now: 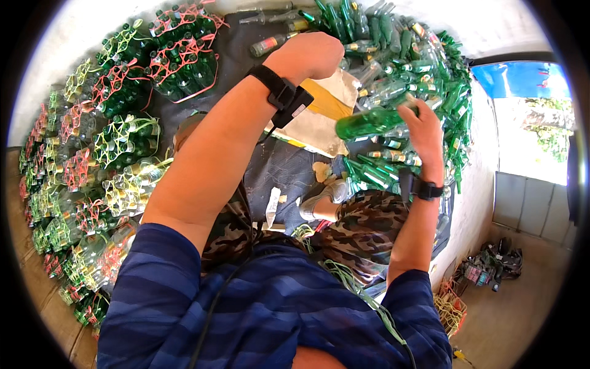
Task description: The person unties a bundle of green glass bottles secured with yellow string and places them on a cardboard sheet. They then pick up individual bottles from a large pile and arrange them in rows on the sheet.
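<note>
My right hand (pixel 424 129) grips a green glass bottle (pixel 369 123) near its neck. The bottle is tilted sideways, its base pointing left, above the loose bottle pile. My left hand (pixel 316 56) is closed, knuckles up, at the far edge of a torn cardboard sheet (pixel 319 98). Its fingertips are hidden, so what it holds, if anything, cannot be made out. Beside that hand lies a labelled bottle (pixel 268 45), its neck end running toward the hand.
Loose green and clear bottles (pixel 393 67) are heaped at the far right. Bottles bundled with red and yellow-green straps (pixel 126 144) stand along the left. A dark sheet (pixel 270 169) covers the floor. A light strap (pixel 362 295) hangs by my lap. A doorway (pixel 541 132) opens at right.
</note>
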Demonstrator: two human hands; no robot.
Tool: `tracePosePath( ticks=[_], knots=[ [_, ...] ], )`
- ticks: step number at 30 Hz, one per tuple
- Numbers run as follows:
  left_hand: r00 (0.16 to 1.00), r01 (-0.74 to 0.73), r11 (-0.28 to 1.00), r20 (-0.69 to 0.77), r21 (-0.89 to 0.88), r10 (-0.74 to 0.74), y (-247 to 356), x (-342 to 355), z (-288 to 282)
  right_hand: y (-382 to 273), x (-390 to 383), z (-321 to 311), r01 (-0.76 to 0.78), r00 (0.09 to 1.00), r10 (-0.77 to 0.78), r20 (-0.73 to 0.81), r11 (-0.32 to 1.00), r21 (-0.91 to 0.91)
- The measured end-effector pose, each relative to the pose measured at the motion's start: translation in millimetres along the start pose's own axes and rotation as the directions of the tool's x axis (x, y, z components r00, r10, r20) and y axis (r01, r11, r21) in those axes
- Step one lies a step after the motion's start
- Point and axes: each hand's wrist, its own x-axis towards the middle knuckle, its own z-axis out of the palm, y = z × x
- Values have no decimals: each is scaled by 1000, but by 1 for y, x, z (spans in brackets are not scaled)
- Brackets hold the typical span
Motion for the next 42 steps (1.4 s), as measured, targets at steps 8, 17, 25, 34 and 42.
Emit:
tracePosePath(
  ticks=[8, 17, 25, 34, 42],
  knots=[
    [990, -92, 996, 107, 23, 89, 16, -3, 2, -33, -16, 76, 251, 960, -252, 120, 968, 25],
    [991, -60, 998, 118, -29, 63, 15, -1, 13, -39, -11, 107, 315, 929, -313, 197, 949, 20],
    [986, -33, 999, 164, -23, 36, 13, 0, 14, -41, -11, 103, 349, 919, -341, 200, 937, -7],
    [984, -82, 997, 158, 11, 79, 6, 7, 20, -47, -17, 104, 379, 909, -362, 206, 924, -48],
    [979, -23, 995, 206, 96, 3, 15, 5, 13, -50, -17, 105, 314, 918, -309, 249, 949, 22]
  ],
)
